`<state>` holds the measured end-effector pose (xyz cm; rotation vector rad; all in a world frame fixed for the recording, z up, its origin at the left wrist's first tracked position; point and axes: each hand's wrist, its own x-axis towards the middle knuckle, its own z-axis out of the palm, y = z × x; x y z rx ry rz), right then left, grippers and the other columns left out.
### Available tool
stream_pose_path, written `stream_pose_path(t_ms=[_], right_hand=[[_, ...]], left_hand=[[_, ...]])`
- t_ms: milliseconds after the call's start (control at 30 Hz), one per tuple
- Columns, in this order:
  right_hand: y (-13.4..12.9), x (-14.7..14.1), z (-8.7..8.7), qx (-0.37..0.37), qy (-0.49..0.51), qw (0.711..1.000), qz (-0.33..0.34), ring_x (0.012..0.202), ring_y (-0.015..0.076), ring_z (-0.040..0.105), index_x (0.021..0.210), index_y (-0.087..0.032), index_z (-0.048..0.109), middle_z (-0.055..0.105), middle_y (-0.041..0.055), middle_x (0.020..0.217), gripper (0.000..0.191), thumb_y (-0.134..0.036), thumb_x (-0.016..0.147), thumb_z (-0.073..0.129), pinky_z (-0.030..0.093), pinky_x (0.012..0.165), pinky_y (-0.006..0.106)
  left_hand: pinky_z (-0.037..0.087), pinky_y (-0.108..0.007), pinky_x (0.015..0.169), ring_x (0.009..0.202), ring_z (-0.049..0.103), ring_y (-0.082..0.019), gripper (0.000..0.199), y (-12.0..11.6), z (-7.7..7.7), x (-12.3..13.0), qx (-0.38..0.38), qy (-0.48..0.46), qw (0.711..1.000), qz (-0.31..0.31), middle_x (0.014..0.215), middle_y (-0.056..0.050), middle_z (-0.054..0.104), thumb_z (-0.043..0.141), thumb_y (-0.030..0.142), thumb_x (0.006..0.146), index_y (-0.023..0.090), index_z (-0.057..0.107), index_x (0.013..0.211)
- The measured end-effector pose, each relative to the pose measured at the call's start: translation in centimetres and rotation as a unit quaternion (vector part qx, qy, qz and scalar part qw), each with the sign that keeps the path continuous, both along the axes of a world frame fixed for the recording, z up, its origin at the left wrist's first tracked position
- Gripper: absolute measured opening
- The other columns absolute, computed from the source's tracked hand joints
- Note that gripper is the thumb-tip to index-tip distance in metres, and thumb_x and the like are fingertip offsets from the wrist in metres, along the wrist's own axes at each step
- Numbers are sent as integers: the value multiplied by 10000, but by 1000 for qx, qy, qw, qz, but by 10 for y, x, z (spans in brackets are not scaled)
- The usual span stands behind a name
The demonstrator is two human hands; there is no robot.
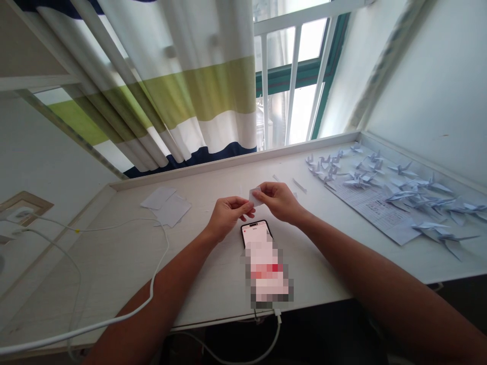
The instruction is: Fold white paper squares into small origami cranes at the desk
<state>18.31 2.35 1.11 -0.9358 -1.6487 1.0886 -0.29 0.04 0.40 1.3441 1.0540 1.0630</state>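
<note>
A small folded piece of white paper is held up between my hands, over the middle of the white desk. My right hand pinches it with thumb and fingers from the right. My left hand has its thumb and fingertips pressed together at the paper's lower left edge. Just below the hands, a phone lies on the desk with its screen lit and partly blurred out.
Several folded paper cranes stand at the right, some on a printed sheet. Loose paper squares lie at the left. Paper strips rest beyond my hands. A white cable crosses my left forearm. The desk has a raised back edge.
</note>
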Motion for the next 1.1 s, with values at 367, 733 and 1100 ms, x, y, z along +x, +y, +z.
stream_pose_path(t_ms=[367,733,1100], right_hand=[[1,1,1,0,20,1000,-6,673,155,607,820,-157,695,686,34,735,287,-439,873,681,479,633,293],[1,0,-2,6,24,1000,5,667,154,615,813,-158,693,687,33,725,265,-414,881,671,477,628,294],[1,4,5,-12,-19,999,27,687,170,657,899,-164,748,740,55,789,291,-446,840,710,513,619,295]], left_hand=[[521,-252,570,688,725,-177,392,1,6,-4,-97,-75,990,-64,923,-136,775,772,482,807,112,726,928],[565,-281,659,668,701,-149,348,1,7,-4,-115,-79,989,-47,832,-116,776,899,345,673,96,746,862],[588,-339,712,725,731,-201,361,-2,6,-2,-77,-44,993,-73,819,-124,780,879,360,697,95,754,908]])
